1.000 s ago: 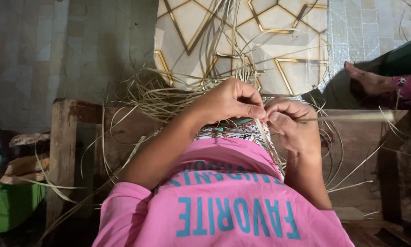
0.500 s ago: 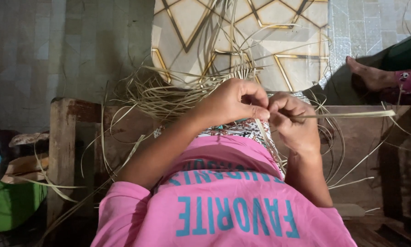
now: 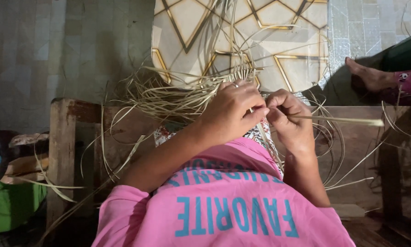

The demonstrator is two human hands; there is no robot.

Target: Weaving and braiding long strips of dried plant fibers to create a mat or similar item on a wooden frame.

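A tangle of pale, thin dried reed strips spreads over my lap. My left hand curls closed over the weave, touching my right hand, whose fingers pinch one flat straw-coloured strip running off rightward.

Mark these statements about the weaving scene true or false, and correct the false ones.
1. The right hand pinches a flat pale strip that runs out to the right. True.
2. The left hand rests flat on the wooden bench. False: it is raised over the loose strands, close against the right hand.
3. The person wears a pink shirt. True.
4. A bare foot shows at the upper right. True.
5. The patterned sheet behind the strands is plain black. False: it is pale with gold lines.
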